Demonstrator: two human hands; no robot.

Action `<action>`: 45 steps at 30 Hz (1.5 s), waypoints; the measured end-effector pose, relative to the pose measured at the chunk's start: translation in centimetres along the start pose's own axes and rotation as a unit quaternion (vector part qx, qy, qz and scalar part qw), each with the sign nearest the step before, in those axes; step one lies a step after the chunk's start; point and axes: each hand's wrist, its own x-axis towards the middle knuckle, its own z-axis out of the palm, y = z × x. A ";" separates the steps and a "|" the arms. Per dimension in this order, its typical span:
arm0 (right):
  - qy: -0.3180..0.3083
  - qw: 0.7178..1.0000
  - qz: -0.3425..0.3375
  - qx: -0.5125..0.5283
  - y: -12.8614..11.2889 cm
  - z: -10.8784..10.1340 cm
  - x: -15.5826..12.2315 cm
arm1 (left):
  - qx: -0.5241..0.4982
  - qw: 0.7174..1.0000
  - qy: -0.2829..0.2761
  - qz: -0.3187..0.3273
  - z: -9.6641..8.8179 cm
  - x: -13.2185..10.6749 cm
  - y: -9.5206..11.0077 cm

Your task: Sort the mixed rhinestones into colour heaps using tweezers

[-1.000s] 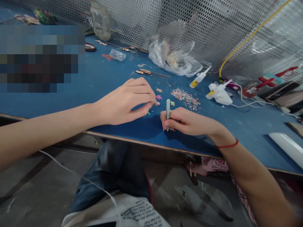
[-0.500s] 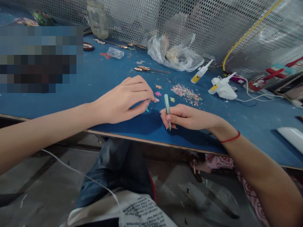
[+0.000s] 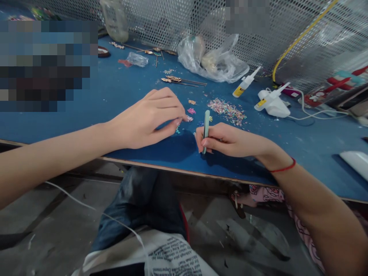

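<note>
My left hand [image 3: 156,119] rests over the blue table [image 3: 129,97], palm down. Its thumb stands apart from the fingers, and the fingertips reach a tiny pale pink pile [image 3: 189,119]. Some teal bits [image 3: 178,129] lie by the thumb tip. Pale green tweezers [image 3: 206,124] stand nearly upright in my right hand [image 3: 222,140], pinched between thumb and fingers. Around the hands are small heaps of pink bits [image 3: 191,111], orange bits [image 3: 192,102] and yellow bits [image 3: 211,119]. A larger mixed heap of coloured bits [image 3: 227,110] spreads beyond my right hand.
Two glue bottles [image 3: 243,87] are at the right, one leaning on a white device [image 3: 277,107] with a cable. Metal hairpin-like sticks [image 3: 184,81] and a clear plastic bag [image 3: 212,61] lie farther back, before a perforated metal screen [image 3: 161,23]. A jar [image 3: 115,21] stands back left.
The upper end of the tweezers has tilted slightly right, now covering part of the yellow bits. My left hand stays in nearly the same place. The view has shifted a little.
</note>
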 end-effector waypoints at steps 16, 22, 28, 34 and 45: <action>-0.027 0.999 -0.039 -0.005 -0.1 -0.7 -0.3 | 0.000 1.000 0.001 -0.007 0.0 0.0 0.1; -0.007 0.999 -0.044 0.026 0.4 -0.6 -0.4 | -0.023 1.000 0.007 -0.021 -0.1 0.0 0.3; -0.005 0.999 -0.036 0.040 0.4 -0.7 -0.4 | 0.001 1.000 -0.002 -0.014 -0.1 0.0 0.3; -0.009 0.998 -0.034 0.059 0.4 -0.8 -0.6 | 0.016 1.000 -0.001 0.002 0.0 -0.1 0.1; -0.006 0.998 -0.050 0.042 0.1 -0.8 -0.8 | 0.021 1.000 0.016 0.012 0.1 -0.1 0.2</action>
